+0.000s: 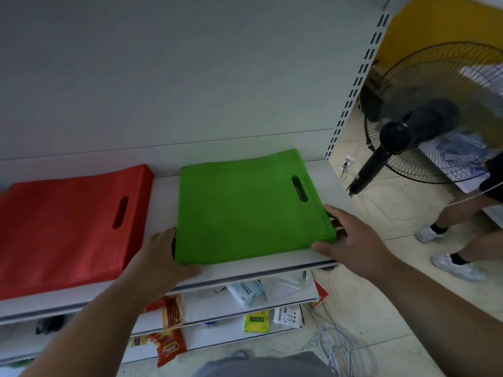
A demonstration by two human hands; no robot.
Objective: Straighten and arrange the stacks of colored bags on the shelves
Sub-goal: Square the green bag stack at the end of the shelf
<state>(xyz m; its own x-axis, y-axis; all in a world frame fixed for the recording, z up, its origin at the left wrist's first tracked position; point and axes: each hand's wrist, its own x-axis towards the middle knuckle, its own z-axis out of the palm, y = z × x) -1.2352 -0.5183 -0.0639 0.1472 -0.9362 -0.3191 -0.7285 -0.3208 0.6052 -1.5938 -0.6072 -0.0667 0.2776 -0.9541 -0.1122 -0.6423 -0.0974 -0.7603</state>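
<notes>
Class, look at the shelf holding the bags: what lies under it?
Under the shelf lower shelves hold snack packets, a white pack and a yellow packet. The shelf and the left arm cover whatever lies further back.

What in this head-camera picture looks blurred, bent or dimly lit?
Head view: the fan blades are smeared by motion; the shelf edge and slotted upright bow from wide-angle distortion; light is dim and bluish over the red stack, brighter on the green stack.
</notes>
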